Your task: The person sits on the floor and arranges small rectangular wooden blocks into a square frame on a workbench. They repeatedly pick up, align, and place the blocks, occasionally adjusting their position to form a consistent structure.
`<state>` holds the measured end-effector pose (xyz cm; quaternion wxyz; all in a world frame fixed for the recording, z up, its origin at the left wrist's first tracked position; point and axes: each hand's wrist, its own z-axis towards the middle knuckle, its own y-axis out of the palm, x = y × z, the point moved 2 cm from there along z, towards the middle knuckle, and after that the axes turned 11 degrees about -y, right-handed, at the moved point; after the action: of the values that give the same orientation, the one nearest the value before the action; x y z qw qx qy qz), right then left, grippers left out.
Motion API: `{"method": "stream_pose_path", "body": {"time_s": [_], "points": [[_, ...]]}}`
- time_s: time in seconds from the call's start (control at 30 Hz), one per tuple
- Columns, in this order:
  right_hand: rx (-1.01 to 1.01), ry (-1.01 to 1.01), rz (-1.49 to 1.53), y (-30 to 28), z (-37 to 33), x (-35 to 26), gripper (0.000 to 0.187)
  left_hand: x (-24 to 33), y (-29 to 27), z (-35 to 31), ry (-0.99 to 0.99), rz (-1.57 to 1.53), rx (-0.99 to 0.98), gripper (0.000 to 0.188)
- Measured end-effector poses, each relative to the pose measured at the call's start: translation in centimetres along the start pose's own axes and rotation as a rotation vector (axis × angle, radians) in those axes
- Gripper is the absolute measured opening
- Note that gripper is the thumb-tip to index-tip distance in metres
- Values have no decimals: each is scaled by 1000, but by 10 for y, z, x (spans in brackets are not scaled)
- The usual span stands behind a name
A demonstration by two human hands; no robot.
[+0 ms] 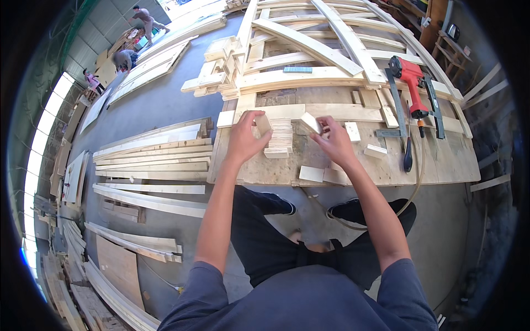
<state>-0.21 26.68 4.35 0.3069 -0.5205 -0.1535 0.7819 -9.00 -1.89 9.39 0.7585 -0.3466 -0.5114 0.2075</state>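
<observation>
My left hand is closed round a small flat wood block, thumb and fingers on its edges. Between my hands a row of thin wood blocks stands packed together on the wooden workbench. On the right, my right hand pinches another pale wood block, tilted above the bench. Loose offcuts lie about: one block beside my right hand, another farther right, and a flat piece near the front edge.
A red nail gun with its hose, a metal square and a screwdriver lie at the right. Behind stands a slatted wood frame with a nail strip. Boards are stacked on the left floor. Several people work far left.
</observation>
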Motion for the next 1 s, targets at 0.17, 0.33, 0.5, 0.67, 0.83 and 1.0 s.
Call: {"method": "stream_pose_path", "body": {"time_s": [0.17, 0.33, 0.5, 0.67, 0.83, 1.0], "points": [[66, 6, 29, 22, 36, -17, 56, 0, 17, 26, 36, 146, -86, 57], [69, 109, 123, 23, 41, -21, 66, -3, 35, 38, -73, 204, 46, 58], [5, 215, 94, 12, 25, 5, 61, -16, 25, 32, -297, 100, 69, 54], [-29, 237, 348, -10, 2, 5, 49, -18, -10, -48, -386, -176, -41, 48], [-97, 318, 635, 2, -16, -39, 35, 8, 7, -99, -224, 143, 16, 47], [-46, 254, 730, 31, -38, -46, 38, -1, 43, -95, -153, 305, 118, 55]]}}
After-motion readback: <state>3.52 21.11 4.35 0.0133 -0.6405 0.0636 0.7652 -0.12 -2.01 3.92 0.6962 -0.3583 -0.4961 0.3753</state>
